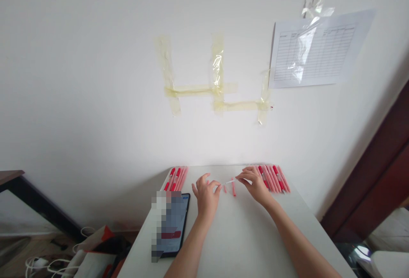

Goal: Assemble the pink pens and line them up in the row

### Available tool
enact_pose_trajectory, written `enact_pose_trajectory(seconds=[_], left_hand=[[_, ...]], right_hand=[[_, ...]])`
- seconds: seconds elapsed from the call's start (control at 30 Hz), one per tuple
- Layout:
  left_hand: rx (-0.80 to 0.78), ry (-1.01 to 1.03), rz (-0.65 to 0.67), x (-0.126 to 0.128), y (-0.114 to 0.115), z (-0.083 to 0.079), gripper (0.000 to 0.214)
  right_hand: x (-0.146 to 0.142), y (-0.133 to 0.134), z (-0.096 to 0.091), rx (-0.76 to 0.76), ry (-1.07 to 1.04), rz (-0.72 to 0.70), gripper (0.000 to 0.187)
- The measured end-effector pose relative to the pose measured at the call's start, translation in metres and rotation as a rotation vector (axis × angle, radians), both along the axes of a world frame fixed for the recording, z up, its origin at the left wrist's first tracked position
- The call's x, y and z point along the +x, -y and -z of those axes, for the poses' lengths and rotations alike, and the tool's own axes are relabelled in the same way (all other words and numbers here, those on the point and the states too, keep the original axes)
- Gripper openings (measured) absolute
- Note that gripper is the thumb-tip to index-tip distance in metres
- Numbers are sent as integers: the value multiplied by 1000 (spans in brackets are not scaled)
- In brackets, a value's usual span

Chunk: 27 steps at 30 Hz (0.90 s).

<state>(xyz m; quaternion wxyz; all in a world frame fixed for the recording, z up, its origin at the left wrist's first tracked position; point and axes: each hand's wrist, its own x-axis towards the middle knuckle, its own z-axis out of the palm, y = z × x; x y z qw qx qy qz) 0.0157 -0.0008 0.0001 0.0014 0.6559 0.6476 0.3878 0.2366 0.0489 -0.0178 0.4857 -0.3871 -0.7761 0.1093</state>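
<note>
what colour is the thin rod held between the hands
Whitish; the rod shows in the head view, the only one.

– Where is the camera sitting?
– It is riding on the person's head, looking from above the near part of the white table (pixel 244 242).
– Facing and range?
– It is facing forward and tilting down; the wall (pixel 105 78) is filling the upper frame, and the left hand (pixel 207 196) and right hand (pixel 254 185) are appearing small.

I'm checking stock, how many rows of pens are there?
2: one row at back left of the table, another row at back right, where the right hand may hide some.
</note>
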Motion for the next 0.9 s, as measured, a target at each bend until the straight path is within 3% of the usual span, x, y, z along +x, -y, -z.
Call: enact_pose_trajectory(seconds=[0.4,0.67,0.9], left_hand=[[-9,14,57,2,1,-2,11],[4,-5,87,3,0,1,10],[-15,-10,84,3,-1,4,10]], right_hand=[[-9,3,1,24,39,-37,17],[-11,9,0,13,245,45,18],[-10,7,0,23,261,83,11]])
